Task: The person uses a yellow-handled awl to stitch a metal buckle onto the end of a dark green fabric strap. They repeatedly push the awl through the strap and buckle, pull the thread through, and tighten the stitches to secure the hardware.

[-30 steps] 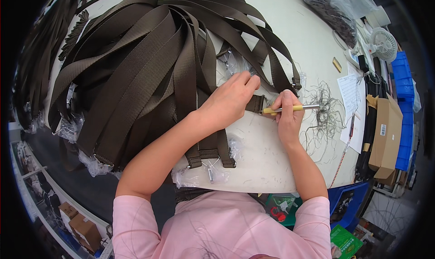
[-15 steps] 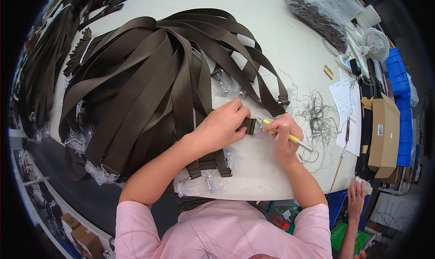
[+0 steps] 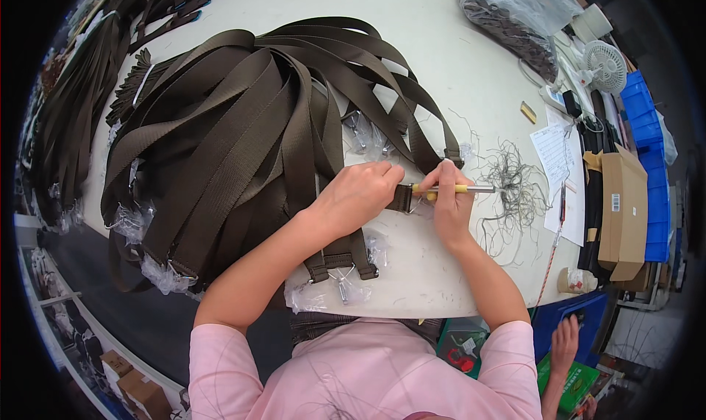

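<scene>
while leaning over a white worktable (image 3: pixel 412 291) in a pink shirt (image 3: pixel 368 376), working with both bare hands close together near the middle of the view. over a dark brown strap end (image 3: pixel 401 197), resting the left hand (image 3: pixel 357 196), with fingers curled and tips bunched together; with the thumb mostly hidden, impossible to tell whether pinching the webbing or only pressing on it. just to the right, pinching a slim yellow-handled tool (image 3: pixel 463 188) between thumb and fingers of the right hand (image 3: pixel 451 207), with the metal rod pointing right, away from the strap, and the other end close to a metal ring (image 3: pixel 415 203) at the strap end; too small to tell whether touching.

for good handling, probably best to brace the webbing flat close to the ring, leave that spot in plain sight, and guide the tool with small, light finger movements. aim clear of the left fingertips, and beware of snagging the weave or scratching the metal.

alongside on the left, heaped in big loops, a pile of brown straps (image 3: pixel 250 126). right of the tool, a loose tangle of dark threads (image 3: pixel 507 188); better not dragged into the ring. farther right, a sheet of paper (image 3: pixel 551 152) and a cardboard box (image 3: pixel 624 214). farthest off, a small white fan (image 3: pixel 605 66) and a clear plastic bag (image 3: pixel 515 16).
</scene>
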### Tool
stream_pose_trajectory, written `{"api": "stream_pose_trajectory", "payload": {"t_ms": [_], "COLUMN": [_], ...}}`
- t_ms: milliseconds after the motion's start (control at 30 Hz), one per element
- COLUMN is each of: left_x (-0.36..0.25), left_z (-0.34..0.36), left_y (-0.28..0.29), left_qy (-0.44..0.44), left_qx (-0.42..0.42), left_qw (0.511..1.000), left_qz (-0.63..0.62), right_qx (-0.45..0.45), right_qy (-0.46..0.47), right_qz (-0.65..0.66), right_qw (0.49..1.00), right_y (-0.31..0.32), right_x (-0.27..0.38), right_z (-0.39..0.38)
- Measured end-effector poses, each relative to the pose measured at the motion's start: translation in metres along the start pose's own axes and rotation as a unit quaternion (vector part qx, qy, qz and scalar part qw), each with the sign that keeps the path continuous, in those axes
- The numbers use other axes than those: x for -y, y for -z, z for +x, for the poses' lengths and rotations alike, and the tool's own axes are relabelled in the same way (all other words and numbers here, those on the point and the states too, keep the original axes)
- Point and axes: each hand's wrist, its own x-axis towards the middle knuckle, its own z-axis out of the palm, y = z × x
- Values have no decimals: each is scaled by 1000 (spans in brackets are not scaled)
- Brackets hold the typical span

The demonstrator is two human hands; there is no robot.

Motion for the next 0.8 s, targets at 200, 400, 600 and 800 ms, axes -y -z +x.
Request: {"api": "stream_pose_trajectory", "payload": {"t_ms": [200, 400, 600, 800], "left_x": [-13, -28, -9, -10], "left_z": [0, -12, -3, -1], "left_y": [14, -4, -2, 0], "left_qy": [53, 0, 46, 72], "left_qx": [19, 8, -26, -17], "left_qw": [997, 993, 998, 995], "left_qz": [-55, 114, -38, -68], "right_qx": [-19, -11, -2, -3], "right_qy": [20, 19, 6, 8], "right_qz": [6, 10, 8, 1], "right_qw": [1000, 1000, 1000, 1000], "right_y": [1, -1, 1, -2], "right_x": [-7, -7, -7, -2], "right_z": [-3, -2, -2, -1]}}
